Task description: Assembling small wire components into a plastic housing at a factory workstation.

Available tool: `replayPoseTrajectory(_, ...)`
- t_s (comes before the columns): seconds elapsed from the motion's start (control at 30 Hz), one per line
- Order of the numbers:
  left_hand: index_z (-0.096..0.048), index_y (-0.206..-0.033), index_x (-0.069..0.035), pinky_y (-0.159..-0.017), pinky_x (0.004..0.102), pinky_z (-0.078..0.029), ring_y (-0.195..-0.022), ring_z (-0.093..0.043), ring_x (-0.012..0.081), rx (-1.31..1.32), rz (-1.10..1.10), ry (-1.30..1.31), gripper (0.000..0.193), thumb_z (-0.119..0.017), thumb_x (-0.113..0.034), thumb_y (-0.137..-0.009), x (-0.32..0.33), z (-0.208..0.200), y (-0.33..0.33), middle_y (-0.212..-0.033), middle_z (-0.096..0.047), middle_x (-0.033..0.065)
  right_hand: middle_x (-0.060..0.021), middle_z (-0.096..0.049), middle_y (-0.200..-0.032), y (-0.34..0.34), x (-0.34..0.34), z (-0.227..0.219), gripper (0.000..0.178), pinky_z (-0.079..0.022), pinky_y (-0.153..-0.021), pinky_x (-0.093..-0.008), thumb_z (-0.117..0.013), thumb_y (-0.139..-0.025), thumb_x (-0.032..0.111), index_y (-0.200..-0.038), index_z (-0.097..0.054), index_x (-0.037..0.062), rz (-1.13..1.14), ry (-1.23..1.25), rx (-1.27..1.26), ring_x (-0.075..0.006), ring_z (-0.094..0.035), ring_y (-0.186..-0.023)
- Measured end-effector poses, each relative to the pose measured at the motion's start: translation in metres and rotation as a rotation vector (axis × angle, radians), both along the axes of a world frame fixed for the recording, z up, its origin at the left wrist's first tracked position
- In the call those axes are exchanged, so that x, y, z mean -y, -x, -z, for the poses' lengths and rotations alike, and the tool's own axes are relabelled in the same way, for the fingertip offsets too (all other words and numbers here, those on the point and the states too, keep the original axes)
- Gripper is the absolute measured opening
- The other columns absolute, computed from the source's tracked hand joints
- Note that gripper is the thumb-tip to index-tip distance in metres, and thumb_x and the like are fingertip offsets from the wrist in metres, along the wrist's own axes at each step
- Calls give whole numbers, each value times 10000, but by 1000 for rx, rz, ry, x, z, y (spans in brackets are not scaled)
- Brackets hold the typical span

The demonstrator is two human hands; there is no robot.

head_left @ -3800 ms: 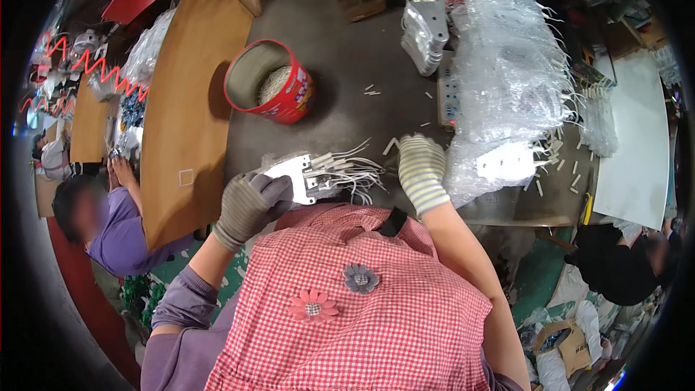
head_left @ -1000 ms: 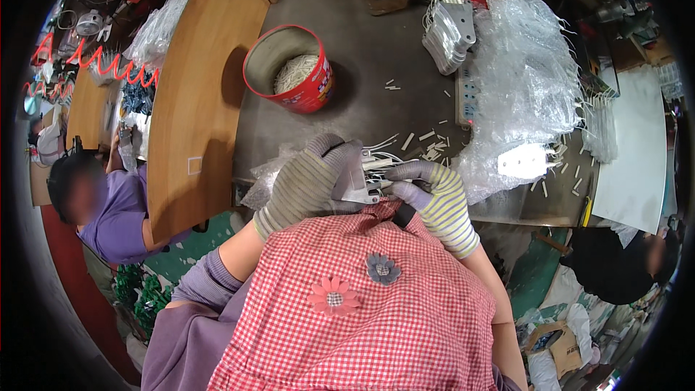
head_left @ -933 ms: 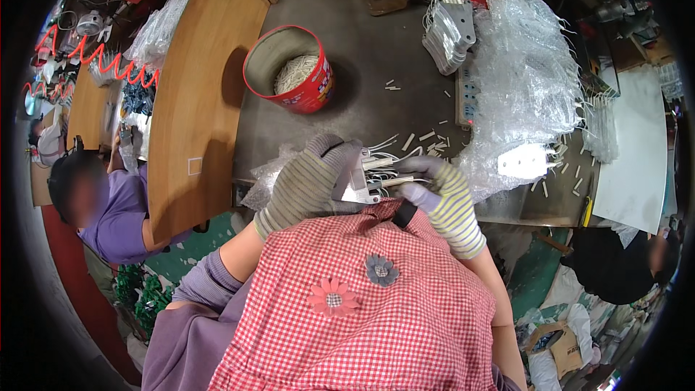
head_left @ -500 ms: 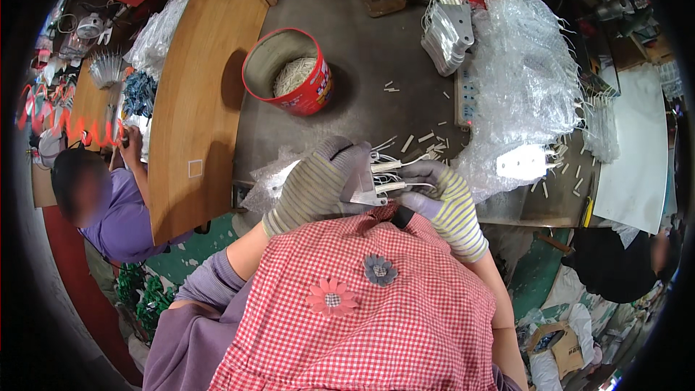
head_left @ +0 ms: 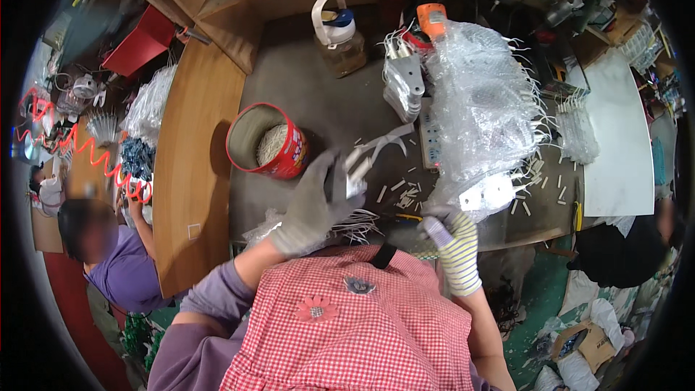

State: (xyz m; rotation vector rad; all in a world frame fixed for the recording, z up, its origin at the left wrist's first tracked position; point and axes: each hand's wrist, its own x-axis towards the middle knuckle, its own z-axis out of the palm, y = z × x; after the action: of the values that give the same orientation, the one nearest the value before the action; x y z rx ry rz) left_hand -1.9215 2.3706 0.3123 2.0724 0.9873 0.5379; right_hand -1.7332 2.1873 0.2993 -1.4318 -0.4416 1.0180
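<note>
In a grey striped glove, my left hand is closed around a metal piece with white wired parts, blurred by motion and lifted over the table's front. My right hand, in a yellow-striped glove, is apart from it to the right, fingers curled. By its fingertips shows a thin yellow strip, with a dark smear below; what the fingers hold is not clear. A bundle of white wires lies beside my left hand at the table's near edge. Small white tubes are scattered between and beyond the hands.
A red tin of white tubes stands left, beside a wooden partition. Farther back are a jug and stacked metal pieces. Bubble-wrapped pieces cover the right. A person sits at left.
My hands have come apart: the left keeps the metal piece and has moved slightly left, the right has drawn away and lower. The view has shifted, showing more of the table's back.
</note>
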Motion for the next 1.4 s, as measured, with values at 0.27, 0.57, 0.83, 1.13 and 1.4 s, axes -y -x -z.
replayPoseTrajectory(0.27,-343,-1456,36,-995,439,-477,-1171,-618,382,-317,-188,-52,965,-643,-627,-822,-115,-25,-182,-1247,-620,292,-79,-702,-854,19,2,19,166,-533,-685,-254,-651,-915,66,-1053,-683,-21,-184,-10,48,-111,-655,-746)
replayPoseTrajectory(0.57,-327,-1444,44,-938,449,-500,-1112,-648,373,-407,-85,-22,949,-676,-577,-815,-127,-11,-204,-1116,-679,242,-113,-730,-917,22,11,19,191,-542,-731,-308,-671,-893,148,-1043,-719,40,-356,128,312,-202,-703,-811)
replayPoseTrajectory(0.83,-484,-1411,-46,-788,338,-539,-859,-690,229,-181,238,-111,586,-702,-236,-901,-113,-15,-58,-981,-697,143,-142,-719,-946,17,4,25,188,-544,-769,-348,-701,-868,151,-1012,-713,31,-416,74,441,-265,-705,-855)
replayPoseTrajectory(1.13,-622,-1235,-16,-817,337,-513,-892,-655,247,-345,53,-120,393,-676,-136,-864,-40,-12,94,-996,-673,126,-155,-664,-913,12,-50,69,162,-513,-783,-451,-679,-808,82,-969,-685,71,-301,109,1176,-322,-653,-869)
replayPoseTrajectory(1.4,-666,-1153,-50,-874,438,-491,-999,-614,344,-211,24,-207,357,-705,-174,-821,-3,8,102,-1047,-647,166,-102,-627,-1004,10,-98,125,167,-519,-789,-462,-642,-793,199,-931,-724,153,-745,314,1503,-308,-603,-1003)
